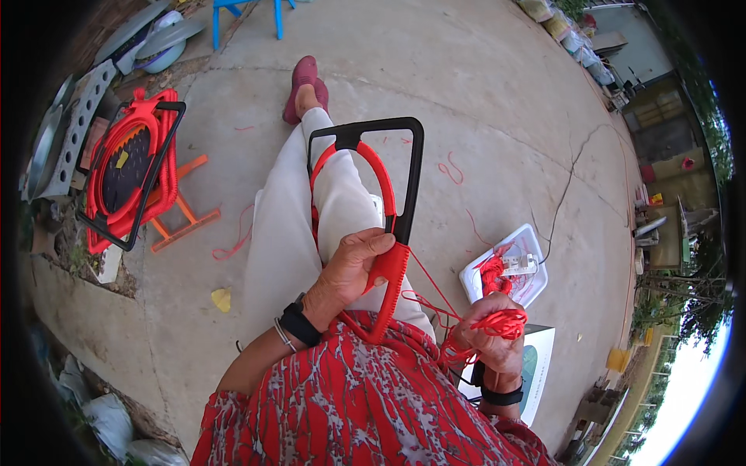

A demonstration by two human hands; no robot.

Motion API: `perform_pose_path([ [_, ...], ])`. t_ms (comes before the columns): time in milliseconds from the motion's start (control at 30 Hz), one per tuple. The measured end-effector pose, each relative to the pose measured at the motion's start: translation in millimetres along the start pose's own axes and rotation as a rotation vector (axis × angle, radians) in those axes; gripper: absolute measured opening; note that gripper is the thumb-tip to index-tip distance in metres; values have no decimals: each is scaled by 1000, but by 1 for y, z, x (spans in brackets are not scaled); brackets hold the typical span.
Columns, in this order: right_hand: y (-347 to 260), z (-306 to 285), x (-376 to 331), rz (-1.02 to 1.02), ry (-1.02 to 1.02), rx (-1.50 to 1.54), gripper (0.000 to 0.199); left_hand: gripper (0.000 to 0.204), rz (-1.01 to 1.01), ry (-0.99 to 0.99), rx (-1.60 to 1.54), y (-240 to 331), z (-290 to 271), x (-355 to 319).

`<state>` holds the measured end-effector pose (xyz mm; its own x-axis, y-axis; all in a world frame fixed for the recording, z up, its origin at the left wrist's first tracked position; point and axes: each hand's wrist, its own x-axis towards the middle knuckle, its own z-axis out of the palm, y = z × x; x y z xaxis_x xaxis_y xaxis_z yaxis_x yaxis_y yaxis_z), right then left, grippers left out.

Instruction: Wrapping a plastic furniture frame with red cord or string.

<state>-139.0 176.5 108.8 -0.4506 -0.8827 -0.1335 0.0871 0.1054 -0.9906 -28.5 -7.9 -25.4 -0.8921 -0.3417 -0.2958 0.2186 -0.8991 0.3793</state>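
Note:
My left hand [350, 268] is closed round a frame with a black handle loop [416, 155] and a red ring, which lies tilted over my lap. Tight turns of red cord [395, 287] cover the ring's lower right side, beside my thumb. From there a strand runs slackly across to my right hand [493, 342]. That hand is a closed fist round a bundle of red cord [501, 322], with loose loops hanging at its left. My palm hides part of the ring.
At the left, similar red and black frames [128, 175] are stacked on an orange stool [186, 221]. A white tray [468, 283] near my right hand holds red cord and a white block, with a box [536, 373] below. Cord scraps [451, 168] and a dark cable [571, 175] lie on the concrete.

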Motion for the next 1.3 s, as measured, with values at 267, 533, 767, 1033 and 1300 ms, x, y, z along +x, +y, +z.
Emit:
perform_pose_path([
  [267,2,19,7,-1,-323,-42,23,20,-48,-50,62,0,-5,3],
  [533,7,-3,-8,59,-7,-126,23,18,-56,-27,-15,2,-4,3],
  [767,-6,-50,20,150,138,-238,37,18,-63,42,31,4,-2,1],
  [1033,5,-79,64,35,463,-746,47,21,-52,47,84,2,1,4],
  [1300,-4,-46,95,144,77,-910,30,22,-12,14,113,5,4,0],
])
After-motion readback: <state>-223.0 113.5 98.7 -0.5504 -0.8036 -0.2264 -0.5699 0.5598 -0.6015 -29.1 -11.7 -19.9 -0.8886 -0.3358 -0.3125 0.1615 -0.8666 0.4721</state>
